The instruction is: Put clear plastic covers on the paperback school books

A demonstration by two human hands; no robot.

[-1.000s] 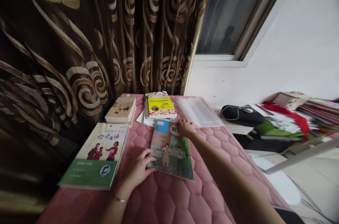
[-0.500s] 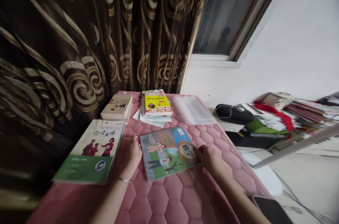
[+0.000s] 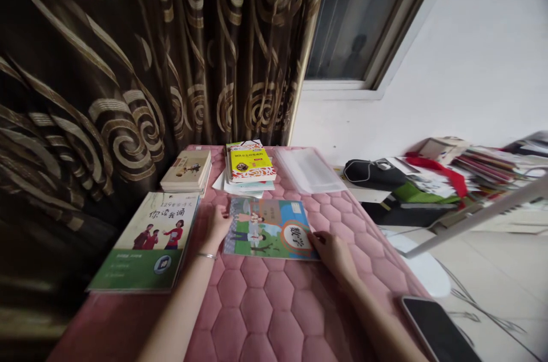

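A math textbook with a colourful cartoon cover lies in front of me on the pink quilted table cover, turned sideways. My left hand pinches its left edge, with a thin bracelet on the wrist. At the right edge, my right hand grips the book near the orange title circle, fingers curled. To the left of my left hand lies a large green-and-white book, its cover facing up.
Behind are a stack of tan books, a pile topped by a yellow-and-white book and clear plastic covers. A phone lies at the right edge. Curtains hang at left; a cluttered shelf stands at right.
The math textbook has turned from a tilt to nearly straight, its right end swinging toward me and its near edge moving away. Both hands stay on its edges. The view has shifted slightly.
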